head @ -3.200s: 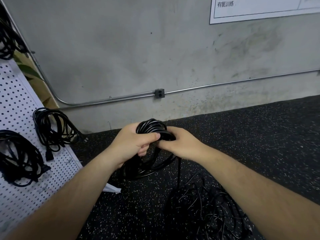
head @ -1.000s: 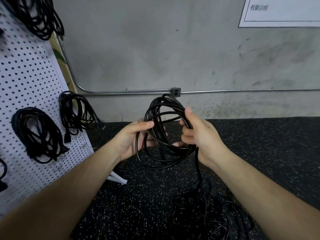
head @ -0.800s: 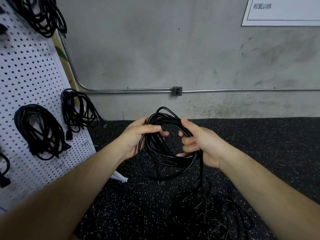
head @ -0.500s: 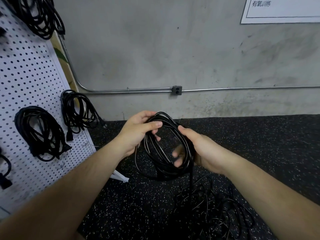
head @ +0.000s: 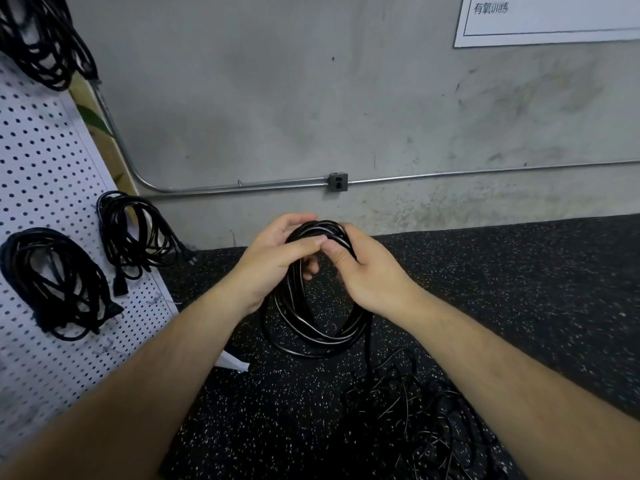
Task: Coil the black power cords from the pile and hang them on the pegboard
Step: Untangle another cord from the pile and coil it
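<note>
A black power cord coil (head: pixel 304 332) hangs in front of me, held at its top by both hands. My left hand (head: pixel 273 261) grips the top loops from the left, thumb across them. My right hand (head: pixel 363 271) grips the same loops from the right. One strand drops from the coil down to the tangled pile of black cords (head: pixel 408 417) on the floor. The white pegboard (head: pixel 45 188) stands at the left with coiled cords (head: pixel 135 233) hung on it.
Speckled black rubber floor (head: pixel 519 289) runs to a grey concrete wall with a metal conduit and outlet box (head: pixel 338 182). More hung coils sit at mid left (head: pixel 55 285) and top left (head: pixel 45 36). A white pegboard foot (head: pixel 232 362) lies on the floor.
My right hand has come up from the coil's side to its top, meeting my left hand. The loops are drawn closer together and the coil hangs narrower.
</note>
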`<action>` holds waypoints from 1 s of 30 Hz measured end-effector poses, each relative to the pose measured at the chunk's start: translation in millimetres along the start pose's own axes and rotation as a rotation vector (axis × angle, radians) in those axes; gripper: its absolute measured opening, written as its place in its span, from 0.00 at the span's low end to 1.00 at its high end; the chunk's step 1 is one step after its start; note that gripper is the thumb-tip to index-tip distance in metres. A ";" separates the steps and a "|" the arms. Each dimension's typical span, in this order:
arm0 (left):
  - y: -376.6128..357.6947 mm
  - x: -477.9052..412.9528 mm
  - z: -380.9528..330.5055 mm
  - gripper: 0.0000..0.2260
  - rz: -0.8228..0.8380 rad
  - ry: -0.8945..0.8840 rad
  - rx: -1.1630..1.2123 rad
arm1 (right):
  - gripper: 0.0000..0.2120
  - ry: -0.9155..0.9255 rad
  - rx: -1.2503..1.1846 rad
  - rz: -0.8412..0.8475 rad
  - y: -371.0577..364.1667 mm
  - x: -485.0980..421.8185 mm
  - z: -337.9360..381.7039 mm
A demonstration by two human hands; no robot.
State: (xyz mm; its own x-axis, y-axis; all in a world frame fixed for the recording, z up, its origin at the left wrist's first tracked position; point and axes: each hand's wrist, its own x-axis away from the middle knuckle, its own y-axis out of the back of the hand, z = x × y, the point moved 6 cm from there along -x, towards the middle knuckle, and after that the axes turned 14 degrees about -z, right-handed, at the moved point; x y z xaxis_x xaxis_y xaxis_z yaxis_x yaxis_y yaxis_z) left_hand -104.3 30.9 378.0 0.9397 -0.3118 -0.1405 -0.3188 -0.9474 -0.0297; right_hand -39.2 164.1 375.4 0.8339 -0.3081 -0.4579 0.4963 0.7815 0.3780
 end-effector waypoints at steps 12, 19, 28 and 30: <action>-6.0 18.5 15.0 0.37 -0.268 0.105 0.099 | 0.15 -0.336 -0.355 -0.106 -1.4 -2.1 -6.5; -6.0 17.1 20.1 0.23 -0.461 -0.103 -0.088 | 0.31 -0.485 -0.337 -0.142 -20.0 10.8 -10.8; -24.8 27.4 6.2 0.13 -0.349 -0.442 -0.369 | 0.27 -0.356 -0.247 0.018 -27.4 12.7 -1.4; -27.5 29.7 3.8 0.13 -0.332 -0.504 -0.368 | 0.25 -0.336 -0.236 0.030 -26.6 11.1 3.3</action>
State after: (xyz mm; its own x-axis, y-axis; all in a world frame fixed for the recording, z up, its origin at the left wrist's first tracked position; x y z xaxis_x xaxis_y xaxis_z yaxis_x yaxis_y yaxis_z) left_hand -68.2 47.9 371.0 0.7801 -0.0147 -0.6255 0.1206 -0.9774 0.1734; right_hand -42.3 138.1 362.9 0.8991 -0.4127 -0.1462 0.4340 0.8838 0.1745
